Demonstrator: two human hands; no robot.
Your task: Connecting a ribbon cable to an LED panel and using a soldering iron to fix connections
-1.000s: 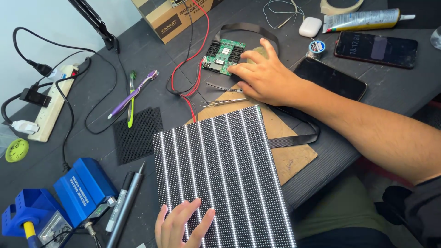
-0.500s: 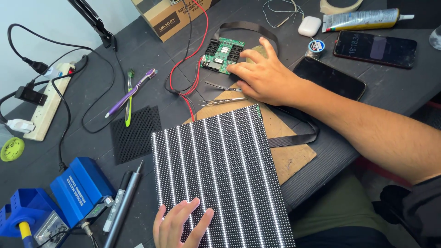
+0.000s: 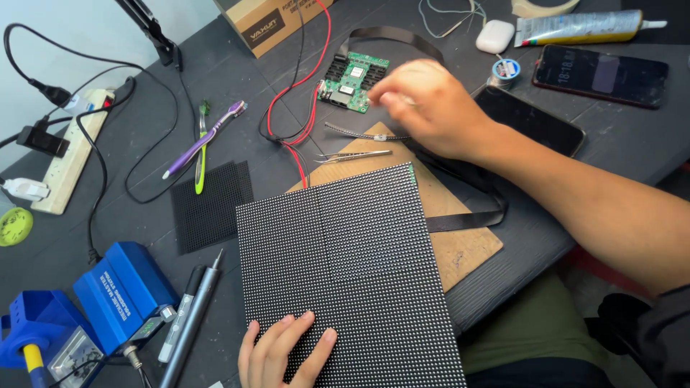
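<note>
Stripes on the LED panel (image 3: 345, 273) are going dark; left hand (image 3: 282, 352) pressing it with fingers spread, right hand (image 3: 424, 104) lifting off the green circuit board (image 3: 352, 80), fingers blurred, grip unclear.

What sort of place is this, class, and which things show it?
Likely an electronics repair bench: a dot-matrix display panel under the left hand, a green circuit board by the right hand, and a blue soldering station.

A black panel (image 3: 345, 273) with a fine dot grid lies over a tan board (image 3: 460, 248) at the dark grey worktop's (image 3: 237, 86) front edge; the circuit board (image 3: 353, 80) is green, the toothbrush (image 3: 205, 138) purple.
</note>
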